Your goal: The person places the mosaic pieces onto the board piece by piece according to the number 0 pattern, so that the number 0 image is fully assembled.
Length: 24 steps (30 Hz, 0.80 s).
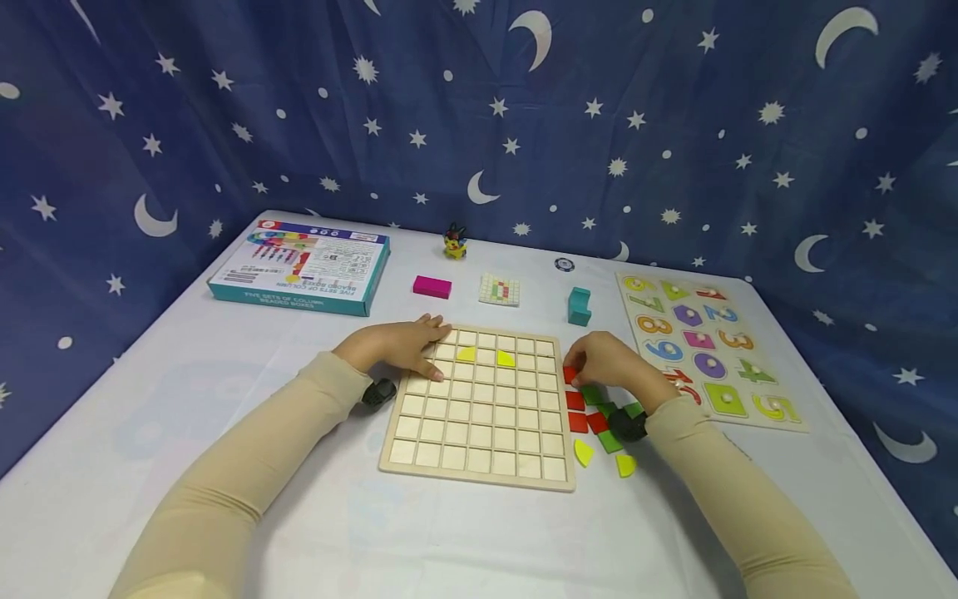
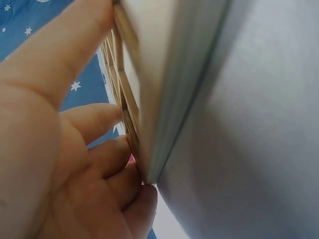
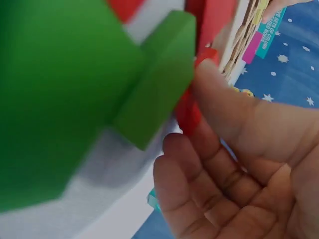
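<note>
A wooden grid board (image 1: pixel 479 414) lies flat on the table with two yellow quarter-circle pieces (image 1: pixel 506 358) in its upper cells. My left hand (image 1: pixel 397 344) rests on the board's far left corner, fingers spread; in the left wrist view the thumb and fingers lie along the board's edge (image 2: pixel 164 99). At the board's right side my right hand (image 1: pixel 609 363) pinches a red square tile (image 3: pixel 189 112) between thumb and finger. Around that hand lie red tiles (image 1: pixel 577 423), green tiles (image 1: pixel 609 442) and two loose yellow quarter-circles (image 1: pixel 584 452).
A number puzzle board (image 1: pixel 726 349) lies at the right. Along the back are a teal-edged box (image 1: pixel 299 270), a magenta block (image 1: pixel 432 287), a small patterned card (image 1: pixel 499 290), a yellow figurine (image 1: pixel 454 243), a round chip (image 1: pixel 565 264) and a teal curved block (image 1: pixel 579 308).
</note>
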Motion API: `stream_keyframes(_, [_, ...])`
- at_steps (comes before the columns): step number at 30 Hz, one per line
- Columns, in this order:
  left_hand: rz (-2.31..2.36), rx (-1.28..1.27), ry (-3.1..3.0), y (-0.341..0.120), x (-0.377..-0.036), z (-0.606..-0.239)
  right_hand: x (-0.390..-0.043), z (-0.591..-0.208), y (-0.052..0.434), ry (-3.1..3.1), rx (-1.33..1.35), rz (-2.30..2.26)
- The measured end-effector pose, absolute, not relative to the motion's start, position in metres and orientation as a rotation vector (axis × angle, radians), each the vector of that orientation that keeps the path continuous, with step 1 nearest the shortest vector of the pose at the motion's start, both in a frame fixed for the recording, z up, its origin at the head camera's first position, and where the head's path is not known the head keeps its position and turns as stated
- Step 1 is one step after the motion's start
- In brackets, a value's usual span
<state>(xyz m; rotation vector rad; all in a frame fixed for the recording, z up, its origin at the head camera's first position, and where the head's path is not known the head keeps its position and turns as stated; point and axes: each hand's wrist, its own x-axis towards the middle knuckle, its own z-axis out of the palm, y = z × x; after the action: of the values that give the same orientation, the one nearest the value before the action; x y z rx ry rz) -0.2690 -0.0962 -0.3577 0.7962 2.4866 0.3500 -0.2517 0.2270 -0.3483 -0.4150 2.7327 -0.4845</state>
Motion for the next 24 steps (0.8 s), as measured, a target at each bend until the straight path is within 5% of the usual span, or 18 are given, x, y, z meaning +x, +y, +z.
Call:
stream_keyframes(12, [0.343, 0.782, 2.487, -0.096, -0.271, -0.358, -0.262, -0.327, 0.227, 2.75, -0.353, -0.584])
stream_keyframes(24, [0.337, 0.781, 2.491, -0.096, -0.271, -0.358, -0.276, -0.33, 0.165, 2.656, -0.421, -0.691])
